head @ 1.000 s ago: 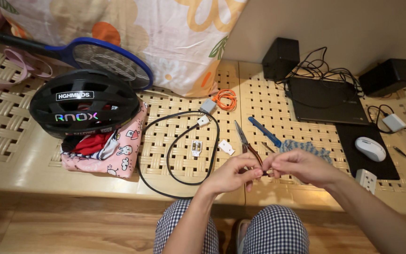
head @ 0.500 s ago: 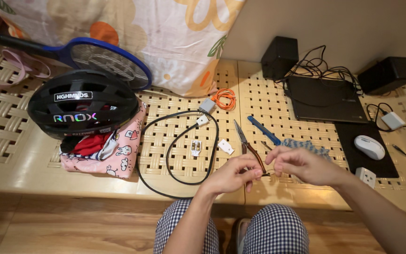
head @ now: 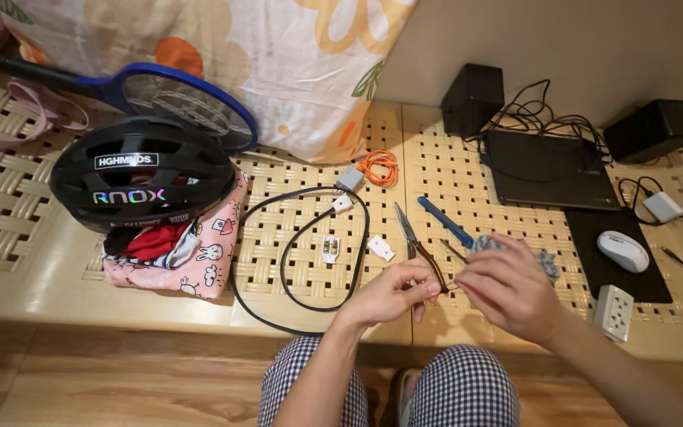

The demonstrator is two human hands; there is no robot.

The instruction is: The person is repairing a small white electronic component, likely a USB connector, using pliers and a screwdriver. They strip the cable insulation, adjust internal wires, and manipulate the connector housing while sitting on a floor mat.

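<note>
My left hand (head: pixel 393 294) and my right hand (head: pixel 509 289) meet just above the front edge of the woven bench. Both pinch a thin wire end (head: pixel 450 286) between their fingertips. Most of the wire is hidden by the fingers. Pliers with brown handles (head: pixel 415 241) lie right behind my left hand. A blue-handled screwdriver (head: pixel 446 223) lies beside them. A black cable (head: pixel 282 265) loops on the bench to the left, up to a white plug piece (head: pixel 343 203). Two small white plug parts (head: pixel 330 248) (head: pixel 381 248) lie inside and next to the loop.
A black helmet (head: pixel 142 174) sits on pink cloth (head: pixel 199 269) at the left, with a blue racket (head: pixel 187 99) behind it. An orange cord coil (head: pixel 379 168), black speakers (head: pixel 472 97), a laptop (head: pixel 551 170), a white mouse (head: pixel 623 251) and a white socket (head: pixel 614 311) stand to the right.
Both hands stay together at the same spot on the wire end. Only the fingers have shifted slightly.
</note>
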